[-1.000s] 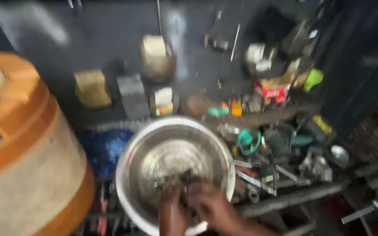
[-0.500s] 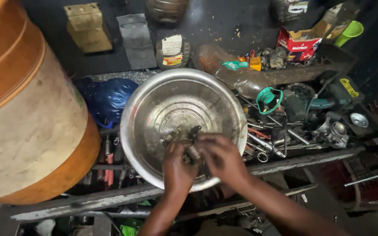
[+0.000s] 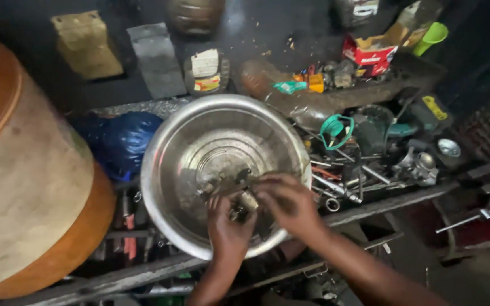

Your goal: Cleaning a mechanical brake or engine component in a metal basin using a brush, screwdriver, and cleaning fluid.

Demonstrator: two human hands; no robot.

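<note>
A large shiny steel bowl (image 3: 199, 136) rests on a cluttered rack of tools. Both my hands reach into its near side. My left hand (image 3: 228, 229) and my right hand (image 3: 287, 204) close together around a small greasy metal part (image 3: 245, 203) held just above the bowl's bottom. Other small dark metal pieces (image 3: 222, 182) lie in the bowl beside my fingers.
A big orange and cream drum (image 3: 24, 187) fills the left side. A blue plastic bag (image 3: 117, 139) lies between drum and bowl. Loose tools, bolts and a teal ring (image 3: 336, 127) crowd the right. Boxes, a tin and a green cup (image 3: 429, 35) sit behind.
The view has tilted down and closed in on the bowl. My hands have stayed in the bowl, working the small part between the fingers.
</note>
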